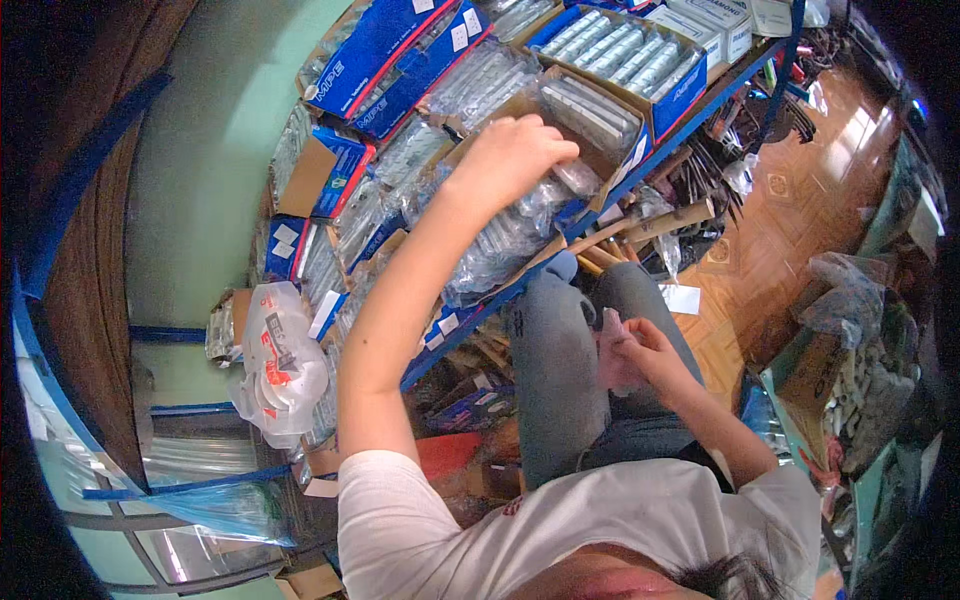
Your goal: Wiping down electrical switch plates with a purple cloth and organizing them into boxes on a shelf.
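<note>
My left hand (525, 146) reaches over an open cardboard box (611, 157) on the shelf, its fingers curled downward. Just under the fingertips lies a clear plastic-wrapped packet (577, 178); whether the fingers grip it is hidden. At the far end of that box stand several flat wrapped metal pieces (589, 112). Below my left wrist is a heap of shiny plastic-wrapped parts (502, 247). Over my lap, my right hand (651, 352) grips a thin pink cloth (613, 356), pinched between thumb and fingers.
Blue MPE boxes (390, 56) line the shelf's back. A blue box of wrapped metal cylinders (615, 52) stands beyond the cardboard box. A white plastic bag (277, 367) hangs at left. The blue shelf edge (480, 322) runs before my knees. Cartons of parts (814, 375) stand right.
</note>
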Tool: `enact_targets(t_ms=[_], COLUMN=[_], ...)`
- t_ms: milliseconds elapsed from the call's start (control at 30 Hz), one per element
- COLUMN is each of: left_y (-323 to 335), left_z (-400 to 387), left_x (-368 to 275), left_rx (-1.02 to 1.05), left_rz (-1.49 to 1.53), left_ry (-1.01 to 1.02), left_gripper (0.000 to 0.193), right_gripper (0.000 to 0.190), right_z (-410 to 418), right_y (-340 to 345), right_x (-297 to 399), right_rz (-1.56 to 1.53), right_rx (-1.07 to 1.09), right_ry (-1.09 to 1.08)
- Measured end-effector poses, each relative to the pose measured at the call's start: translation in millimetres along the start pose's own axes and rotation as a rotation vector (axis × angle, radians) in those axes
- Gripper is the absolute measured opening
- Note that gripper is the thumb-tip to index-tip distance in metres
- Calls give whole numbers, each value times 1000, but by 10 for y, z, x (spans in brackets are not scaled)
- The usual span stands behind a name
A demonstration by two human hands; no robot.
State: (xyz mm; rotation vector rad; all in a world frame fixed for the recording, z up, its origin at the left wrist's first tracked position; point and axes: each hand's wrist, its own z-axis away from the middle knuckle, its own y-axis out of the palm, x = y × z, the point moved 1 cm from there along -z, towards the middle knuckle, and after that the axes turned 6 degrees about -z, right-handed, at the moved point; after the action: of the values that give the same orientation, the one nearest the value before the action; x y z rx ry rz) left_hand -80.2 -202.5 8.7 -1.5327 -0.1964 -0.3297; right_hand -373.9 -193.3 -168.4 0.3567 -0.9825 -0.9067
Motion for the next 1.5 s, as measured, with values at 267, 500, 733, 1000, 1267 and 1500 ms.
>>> enact_targets(t_ms=[267,500,733,1000,1267,1500], left_y=[-15,-296,-240,73,248,435], left_z=[94,372,687,794,775,914], left_x=[66,257,356,541,604,780], left_rx=[-230,-410,-973,-848,-846,-982], left_rz=[-94,-7,1299,2159,2211,2036], left_ry=[93,-61,-544,-408,-487,-564], left_gripper=[18,36,38,81,67,49], right_gripper=[33,46,38,25,33,35], right_z=[-45,-2,-85,-207,-1151,-1463], right_y=[-4,55,51,867,2040,2324], right_x=[-64,61,216,1544,2221,1830], right_rz=[111,71,176,680,1290,1516], right_rx=[-18,-13,-290,-244,-141,110], right_ry=[-22,-46,-347,-1195,-1869,-1903])
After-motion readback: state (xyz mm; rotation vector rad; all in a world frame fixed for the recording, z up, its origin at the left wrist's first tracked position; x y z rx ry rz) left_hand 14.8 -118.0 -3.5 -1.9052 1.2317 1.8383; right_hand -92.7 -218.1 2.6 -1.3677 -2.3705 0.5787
